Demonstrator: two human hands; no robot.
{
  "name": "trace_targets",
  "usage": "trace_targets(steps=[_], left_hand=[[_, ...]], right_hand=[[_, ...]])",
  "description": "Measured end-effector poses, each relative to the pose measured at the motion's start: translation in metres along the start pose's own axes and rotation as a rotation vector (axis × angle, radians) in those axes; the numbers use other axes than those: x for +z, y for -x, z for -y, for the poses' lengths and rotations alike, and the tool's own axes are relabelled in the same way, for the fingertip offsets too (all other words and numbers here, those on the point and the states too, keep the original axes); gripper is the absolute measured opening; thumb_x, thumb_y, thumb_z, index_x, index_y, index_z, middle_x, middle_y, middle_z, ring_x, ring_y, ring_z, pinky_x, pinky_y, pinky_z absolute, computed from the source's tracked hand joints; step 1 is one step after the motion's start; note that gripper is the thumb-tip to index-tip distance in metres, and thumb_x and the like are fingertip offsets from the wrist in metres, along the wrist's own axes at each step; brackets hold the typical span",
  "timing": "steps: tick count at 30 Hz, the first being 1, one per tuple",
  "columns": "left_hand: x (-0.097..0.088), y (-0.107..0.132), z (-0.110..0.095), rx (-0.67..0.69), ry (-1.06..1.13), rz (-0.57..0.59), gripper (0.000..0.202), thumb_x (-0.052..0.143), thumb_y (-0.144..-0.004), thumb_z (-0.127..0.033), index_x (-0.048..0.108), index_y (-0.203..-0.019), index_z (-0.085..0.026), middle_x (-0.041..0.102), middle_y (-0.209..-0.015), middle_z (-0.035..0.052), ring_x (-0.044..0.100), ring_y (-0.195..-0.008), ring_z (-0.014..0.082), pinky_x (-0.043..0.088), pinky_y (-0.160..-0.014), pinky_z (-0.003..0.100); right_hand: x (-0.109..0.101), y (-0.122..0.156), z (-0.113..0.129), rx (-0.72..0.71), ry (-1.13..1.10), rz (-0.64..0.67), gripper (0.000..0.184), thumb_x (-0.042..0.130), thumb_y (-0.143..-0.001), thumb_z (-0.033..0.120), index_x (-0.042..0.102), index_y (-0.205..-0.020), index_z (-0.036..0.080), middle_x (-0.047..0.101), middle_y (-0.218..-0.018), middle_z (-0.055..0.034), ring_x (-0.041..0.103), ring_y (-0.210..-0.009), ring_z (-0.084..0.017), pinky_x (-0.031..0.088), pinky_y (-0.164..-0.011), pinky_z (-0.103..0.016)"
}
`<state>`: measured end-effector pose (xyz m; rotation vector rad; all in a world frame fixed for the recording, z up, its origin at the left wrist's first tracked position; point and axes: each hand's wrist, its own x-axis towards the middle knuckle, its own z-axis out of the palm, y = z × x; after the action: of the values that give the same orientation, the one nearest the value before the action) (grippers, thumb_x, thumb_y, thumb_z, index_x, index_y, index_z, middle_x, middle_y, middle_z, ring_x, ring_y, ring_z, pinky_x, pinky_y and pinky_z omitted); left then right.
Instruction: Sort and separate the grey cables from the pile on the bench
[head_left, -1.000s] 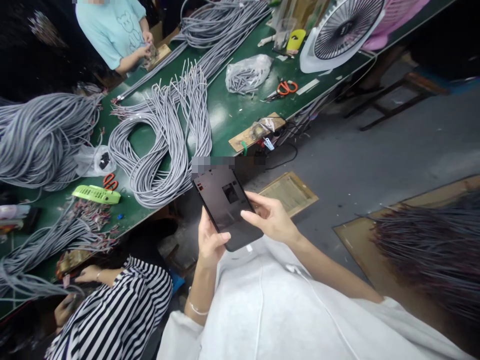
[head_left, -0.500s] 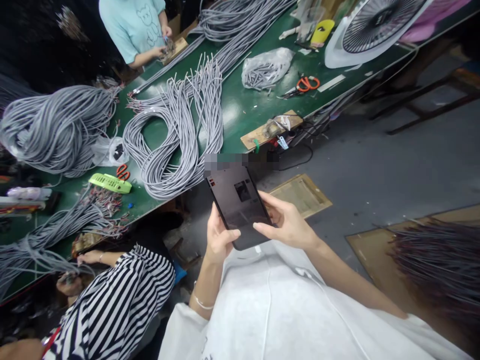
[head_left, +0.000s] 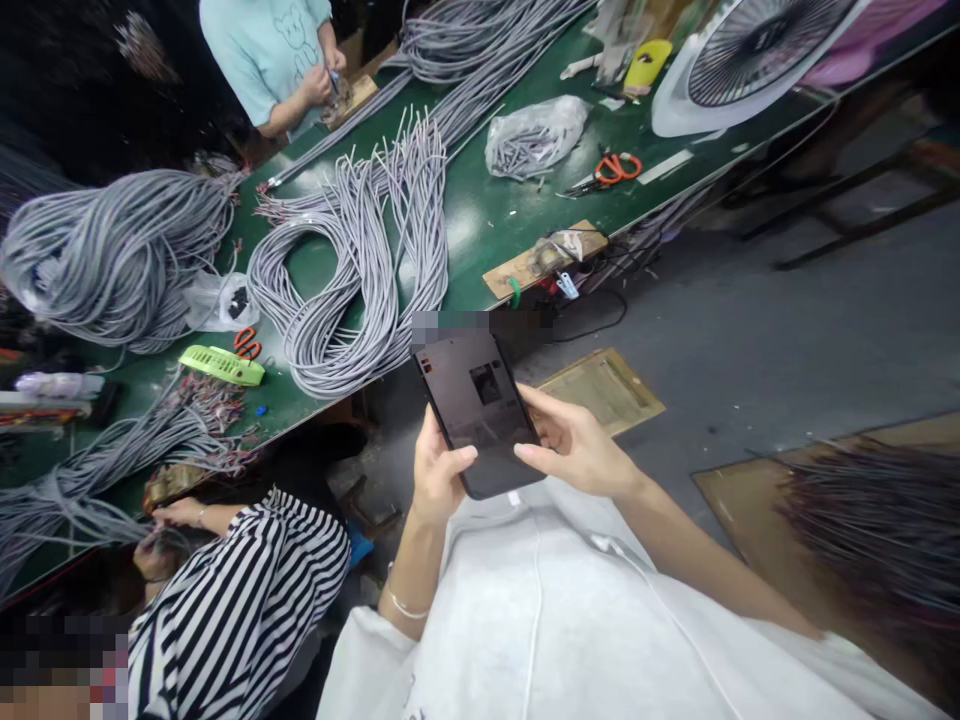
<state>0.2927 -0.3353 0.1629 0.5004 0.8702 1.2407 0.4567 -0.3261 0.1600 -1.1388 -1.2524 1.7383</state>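
Observation:
A dark smartphone (head_left: 480, 410) is held between my two hands in front of my white top, just off the edge of the green table. My left hand (head_left: 441, 468) grips its left side, the thumb lying over the lower part of the screen. On the other side my right hand (head_left: 574, 440) holds the right edge, with its thumb also over the lower screen. The screen is dim and shows a small dark picture; its text cannot be read.
Grey cable bundles (head_left: 337, 290) lie on the green table (head_left: 469, 215), near orange-handled scissors (head_left: 619, 167), a bag of cable pieces (head_left: 536, 135) and a white fan (head_left: 675, 100). A co-worker in stripes (head_left: 255, 590) sits at left; another in light blue (head_left: 262, 60) works across the table.
My thumbs have moved slightly apart over the phone, which stays in both hands. The light-blue co-worker's hands have come closer together; the striped co-worker's lower hand has shifted a little.

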Motion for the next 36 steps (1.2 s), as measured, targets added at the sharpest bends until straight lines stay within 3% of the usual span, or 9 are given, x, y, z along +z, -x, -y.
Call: trace_targets(steps=[6,13,20,24,31,36], left_hand=[[0.0034,-0.0008,0.0013,0.019,0.002,-0.024,0.036,0.07,-0.07,-0.031,0.062,-0.104,-0.021,0.071,-0.102,0.0059,0.067,-0.094,0.0226,0.054,-0.084,0.033],[-0.0007,-0.0025,0.0051,0.062,-0.034,0.029,0.054,0.077,-0.059,-0.029,0.06,-0.11,-0.021,0.07,-0.1,0.0052,0.067,-0.087,0.0219,0.055,-0.079,0.032],[0.0011,-0.0038,0.0068,0.032,-0.043,-0.041,0.047,0.076,-0.062,-0.029,0.062,-0.106,-0.022,0.071,-0.098,0.0042,0.067,-0.087,0.0204,0.054,-0.079,0.03],[0.0024,-0.0049,0.0054,0.026,-0.009,-0.017,0.048,0.075,-0.06,-0.028,0.062,-0.106,-0.023,0.071,-0.097,0.0032,0.067,-0.085,0.0207,0.055,-0.077,0.031],[0.0042,-0.0067,0.0043,-0.003,-0.048,-0.054,0.052,0.074,-0.058,-0.032,0.061,-0.107,-0.021,0.071,-0.096,0.0056,0.067,-0.088,0.0247,0.054,-0.081,0.036],[0.0066,-0.0072,0.0033,-0.013,0.01,-0.074,0.044,0.07,-0.062,-0.032,0.063,-0.104,-0.021,0.072,-0.096,0.0056,0.068,-0.087,0.0237,0.054,-0.083,0.036]], right_hand=[[-0.0022,-0.001,0.0004,-0.009,-0.032,0.033,0.075,0.067,-0.078,0.04,0.039,-0.143,0.016,0.054,-0.13,-0.0153,0.065,-0.076,-0.017,0.053,-0.057,-0.024],[-0.0023,-0.0022,-0.0007,-0.012,0.021,0.001,0.077,0.066,-0.077,0.038,0.036,-0.143,0.012,0.055,-0.13,-0.0161,0.065,-0.078,-0.018,0.054,-0.057,-0.024],[-0.0051,-0.0038,-0.0023,-0.009,0.034,-0.002,0.078,0.065,-0.077,0.042,0.036,-0.143,0.012,0.057,-0.126,-0.0156,0.065,-0.078,-0.019,0.054,-0.058,-0.025],[-0.0054,-0.0061,-0.0025,-0.014,0.058,-0.016,0.079,0.065,-0.077,0.042,0.036,-0.143,0.011,0.057,-0.126,-0.0161,0.064,-0.077,-0.019,0.053,-0.057,-0.026],[-0.004,-0.0067,-0.0028,-0.043,0.114,-0.046,0.075,0.063,-0.077,0.038,0.039,-0.142,0.011,0.059,-0.124,-0.0144,0.064,-0.073,-0.017,0.053,-0.056,-0.024],[-0.0019,-0.0067,-0.0007,-0.066,0.134,-0.069,0.072,0.062,-0.076,0.035,0.041,-0.141,0.011,0.06,-0.122,-0.0138,0.065,-0.072,-0.017,0.053,-0.055,-0.024]])
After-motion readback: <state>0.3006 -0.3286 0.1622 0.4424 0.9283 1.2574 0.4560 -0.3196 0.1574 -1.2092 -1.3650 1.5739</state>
